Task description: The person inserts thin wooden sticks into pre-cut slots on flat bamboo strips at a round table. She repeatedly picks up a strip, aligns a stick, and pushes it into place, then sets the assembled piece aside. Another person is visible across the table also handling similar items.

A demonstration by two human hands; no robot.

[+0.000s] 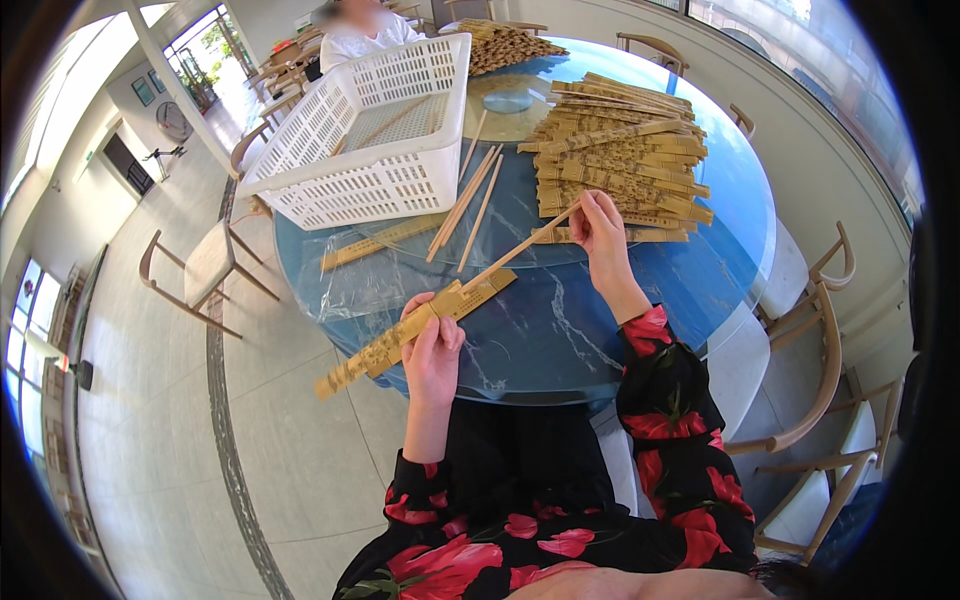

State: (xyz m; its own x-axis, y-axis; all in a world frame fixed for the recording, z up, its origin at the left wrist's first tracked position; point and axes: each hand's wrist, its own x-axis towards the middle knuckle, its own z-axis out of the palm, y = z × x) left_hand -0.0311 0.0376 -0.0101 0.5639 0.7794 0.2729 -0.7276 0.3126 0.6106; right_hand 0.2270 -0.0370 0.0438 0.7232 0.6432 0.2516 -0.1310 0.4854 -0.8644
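Note:
My left hand [432, 348] is closed on a long yellow printed paper chopstick sleeve [362, 365], tilted over the table's near edge. My right hand [603, 240] pinches the far end of wooden chopsticks [520, 247]; whether it is one or a pair, I cannot tell. Their lower end meets the sleeve's open end, and how deep they sit is hidden. Beneath the held sleeve, another yellow sleeve [490, 292] lies flat on the blue table. Several loose chopsticks [466, 208] rest just beyond my left hand, beside a clear plastic bag [350, 285].
A white slatted basket [400, 190] with a few sticks inside stands at the far left. Filled yellow sleeves form a big pile [620, 150] at the right, with another stack [500, 45] behind. A person [362, 40] sits across the round table [560, 350]. Wooden chairs [205, 265] surround it.

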